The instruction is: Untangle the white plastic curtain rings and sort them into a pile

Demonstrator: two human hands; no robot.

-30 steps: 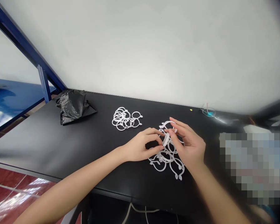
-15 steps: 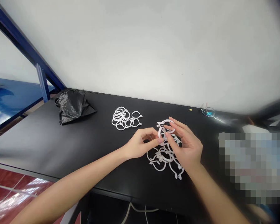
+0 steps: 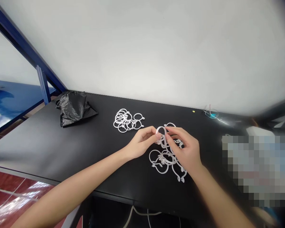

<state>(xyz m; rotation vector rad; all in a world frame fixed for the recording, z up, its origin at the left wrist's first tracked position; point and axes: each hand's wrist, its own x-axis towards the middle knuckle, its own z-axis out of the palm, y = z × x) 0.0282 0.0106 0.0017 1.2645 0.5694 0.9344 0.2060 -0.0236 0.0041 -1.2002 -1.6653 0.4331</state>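
Observation:
Between my fingertips is a white ring (image 3: 161, 128), raised above the pile. My left hand (image 3: 142, 142) pinches it from the left, thumb and index finger closed on its edge. My right hand (image 3: 186, 144) meets it from the right, also in a pinch, with the fingertips partly hiding where they grip. Below lies a loose pile of white rings (image 3: 161, 172); several have a gap with small eyelets at their ends, and my right hand covers part of the pile. Farther left, a second group of white rings (image 3: 122, 128) with small tabs lies on the black table (image 3: 104, 145).
A crumpled black plastic bag (image 3: 73, 109) sits at the table's back left. Near the wall on the right are a thin wire-like loop with blue on it (image 3: 212, 114) and a tiny yellow bit (image 3: 193, 111). A blurred-out pale item (image 3: 256, 171) lies at the far right.
My right hand has moved left and its fingers have drawn together at the ring. The ring has turned and risen slightly. Another ring that was by the right fingers now lies behind them.

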